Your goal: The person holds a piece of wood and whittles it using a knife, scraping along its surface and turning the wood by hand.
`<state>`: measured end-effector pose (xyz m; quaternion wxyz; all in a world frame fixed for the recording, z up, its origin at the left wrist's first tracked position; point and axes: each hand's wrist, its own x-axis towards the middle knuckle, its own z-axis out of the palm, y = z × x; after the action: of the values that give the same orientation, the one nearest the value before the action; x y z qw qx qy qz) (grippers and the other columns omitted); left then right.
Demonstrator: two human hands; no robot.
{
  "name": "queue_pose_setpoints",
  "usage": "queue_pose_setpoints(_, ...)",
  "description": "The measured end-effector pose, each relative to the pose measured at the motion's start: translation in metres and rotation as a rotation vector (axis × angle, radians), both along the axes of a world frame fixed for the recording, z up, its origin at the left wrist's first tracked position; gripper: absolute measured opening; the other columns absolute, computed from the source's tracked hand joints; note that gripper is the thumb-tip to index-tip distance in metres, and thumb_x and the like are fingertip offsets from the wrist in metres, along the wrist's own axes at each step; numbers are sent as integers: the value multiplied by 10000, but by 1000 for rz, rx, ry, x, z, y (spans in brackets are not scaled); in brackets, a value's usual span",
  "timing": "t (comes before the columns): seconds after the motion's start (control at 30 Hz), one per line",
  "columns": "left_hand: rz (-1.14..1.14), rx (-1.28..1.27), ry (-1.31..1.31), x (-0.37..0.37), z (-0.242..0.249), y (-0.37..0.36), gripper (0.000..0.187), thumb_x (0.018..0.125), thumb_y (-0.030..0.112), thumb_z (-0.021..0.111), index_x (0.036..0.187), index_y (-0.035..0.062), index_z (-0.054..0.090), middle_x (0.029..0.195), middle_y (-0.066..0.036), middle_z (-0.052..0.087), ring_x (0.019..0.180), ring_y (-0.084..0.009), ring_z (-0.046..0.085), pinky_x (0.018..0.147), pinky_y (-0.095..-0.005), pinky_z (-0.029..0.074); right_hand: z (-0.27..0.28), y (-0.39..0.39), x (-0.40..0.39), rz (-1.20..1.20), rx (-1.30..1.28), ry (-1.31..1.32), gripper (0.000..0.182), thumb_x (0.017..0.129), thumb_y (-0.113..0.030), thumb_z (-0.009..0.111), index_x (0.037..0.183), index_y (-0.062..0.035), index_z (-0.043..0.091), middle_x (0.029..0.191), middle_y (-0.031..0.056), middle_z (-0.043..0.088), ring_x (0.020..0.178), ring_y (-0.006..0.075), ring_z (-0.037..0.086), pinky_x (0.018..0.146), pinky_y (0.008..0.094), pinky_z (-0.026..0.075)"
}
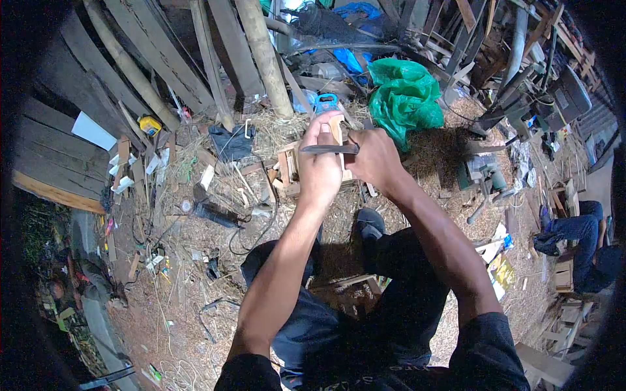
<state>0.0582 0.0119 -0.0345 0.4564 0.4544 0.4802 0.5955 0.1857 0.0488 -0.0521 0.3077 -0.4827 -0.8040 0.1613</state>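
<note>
Near the upper middle of the head view, my left hand (pixel 321 171) grips a small piece of light wood (pixel 336 130), with the thumb up along it. My right hand (pixel 375 156) is closed around the end of a dark flat blade-like tool (pixel 326 149), which lies across my left hand and points left. The two hands are close together, beside the wood. Just beyond my left fingertips is a blue tool handle (pixel 327 101). The handle of the dark tool is hidden in my right hand.
Behind my hands lie a green plastic bag (pixel 404 98) and leaning boards (pixel 156 52). A black tool (pixel 216 214) with a cable lies left on the shavings. A machine (pixel 482 173) stands right. Another person's leg (pixel 577 231) shows at far right.
</note>
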Motion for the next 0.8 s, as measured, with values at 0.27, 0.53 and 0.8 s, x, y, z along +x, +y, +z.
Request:
queue_pose_setpoints(0.27, 40, 111, -126, 19, -24, 0, 329, 1024, 308, 427, 1235, 90, 556, 826, -6, 615, 622, -83, 538, 596, -254, 460, 1, 18, 12, -117, -161, -126, 259, 672, -247, 668, 742, 3, 668, 683, 263, 626, 699, 423, 647, 692, 488, 531)
queue_pose_setpoints(0.53, -38, -62, -180, -7, 11, 3, 296, 1035, 228, 372, 1168, 72, 585, 856, 13, 555, 658, -50, 502, 553, -223, 428, 5, 1, -4, 94, -76, -28, 266, 693, -254, 610, 704, 6, 665, 676, 265, 611, 665, 435, 629, 679, 492, 530)
queue_pose_setpoints(0.8, -64, -43, -246, 0, -2, 3, 302, 1037, 237, 372, 1202, 86, 575, 858, 9, 563, 642, -42, 481, 523, -206, 403, 11, -2, -4, -107, -93, -7, 182, 638, -147, 598, 673, 29, 572, 681, 289, 578, 701, 466, 592, 664, 502, 487)
